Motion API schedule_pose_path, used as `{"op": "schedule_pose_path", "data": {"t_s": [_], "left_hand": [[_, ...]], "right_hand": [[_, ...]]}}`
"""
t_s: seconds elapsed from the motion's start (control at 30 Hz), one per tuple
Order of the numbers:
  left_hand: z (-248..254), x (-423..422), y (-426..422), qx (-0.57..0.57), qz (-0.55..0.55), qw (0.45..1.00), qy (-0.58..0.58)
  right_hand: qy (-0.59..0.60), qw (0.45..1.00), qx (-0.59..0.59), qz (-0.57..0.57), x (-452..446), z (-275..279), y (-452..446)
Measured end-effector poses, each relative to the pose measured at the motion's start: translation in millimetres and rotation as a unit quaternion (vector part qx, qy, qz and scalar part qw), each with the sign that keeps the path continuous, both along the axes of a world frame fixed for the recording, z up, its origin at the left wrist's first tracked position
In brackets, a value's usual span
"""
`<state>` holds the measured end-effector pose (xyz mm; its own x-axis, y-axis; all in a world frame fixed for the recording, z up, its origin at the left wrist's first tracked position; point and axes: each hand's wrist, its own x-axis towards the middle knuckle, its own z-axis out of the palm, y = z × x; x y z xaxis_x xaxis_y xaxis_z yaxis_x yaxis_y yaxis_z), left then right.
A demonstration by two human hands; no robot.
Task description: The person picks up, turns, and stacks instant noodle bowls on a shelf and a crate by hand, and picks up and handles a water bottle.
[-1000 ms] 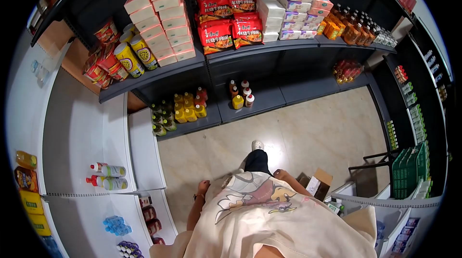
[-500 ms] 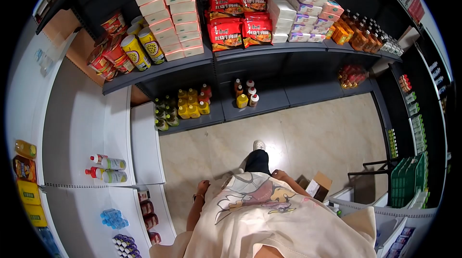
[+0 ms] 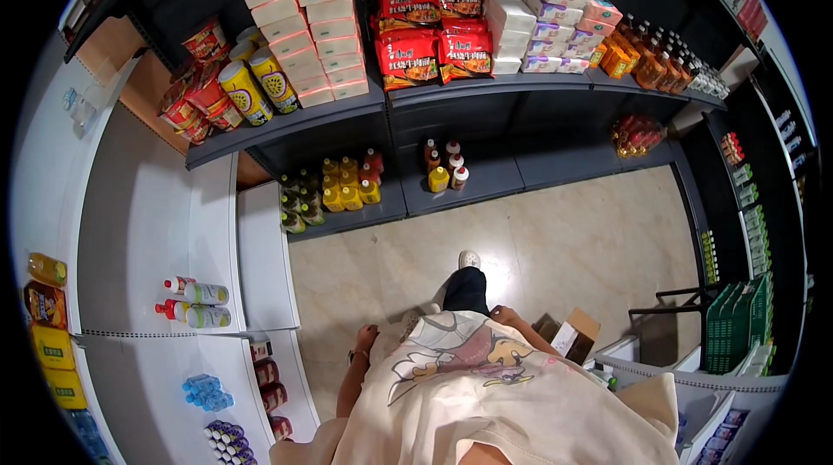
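Observation:
My left hand (image 3: 368, 337) hangs low beside the cream shirt (image 3: 468, 370), above the floor, with a band on its wrist; whether its fingers hold anything is too small to make out. On the other side, my right hand (image 3: 502, 315) hangs against the shirt and dark trousers (image 3: 465, 290), its fingers partly hidden. Nearest to the right hand stands an open cardboard box (image 3: 583, 324) on the floor. One light shoe (image 3: 469, 259) points toward the dark shelves.
Dark shelves (image 3: 468, 172) ahead carry red noodle packs (image 3: 408, 57), tissue packs (image 3: 330, 22), cans and bottles. White shelves (image 3: 260, 257) stand at the left with bottles (image 3: 206, 294). Green baskets (image 3: 733, 326) and a dark stand (image 3: 668, 304) are at the right.
Since one second ago the view has shifted, so the shelves appear slightly higher and farther right. Both hands stay low beside the body.

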<state>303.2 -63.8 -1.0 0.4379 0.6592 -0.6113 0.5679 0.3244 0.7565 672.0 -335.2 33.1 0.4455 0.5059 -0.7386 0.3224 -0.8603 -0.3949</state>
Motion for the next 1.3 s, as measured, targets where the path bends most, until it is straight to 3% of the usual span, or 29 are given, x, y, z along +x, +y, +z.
{"op": "schedule_pose_path", "data": {"t_s": [0.43,0.53,0.63,0.7,1.3], "left_hand": [[35,10,0,0.038,-0.024,0.998,0.047],[-58,-7,5,0.051,-0.028,0.998,0.039],[16,2,3,0.063,-0.043,0.997,0.025],[26,5,1,0.075,-0.036,0.996,0.018],[0,-2,5,0.057,-0.035,0.996,0.053]], "right_hand": [[0.014,0.999,-0.007,0.031,10,-7,6],[0.013,1.0,-0.013,0.022,7,8,11],[0.017,1.0,-0.006,0.024,7,4,9],[0.02,0.999,-0.003,0.027,7,1,8],[0.02,0.999,-0.003,0.044,8,-3,10]]}}
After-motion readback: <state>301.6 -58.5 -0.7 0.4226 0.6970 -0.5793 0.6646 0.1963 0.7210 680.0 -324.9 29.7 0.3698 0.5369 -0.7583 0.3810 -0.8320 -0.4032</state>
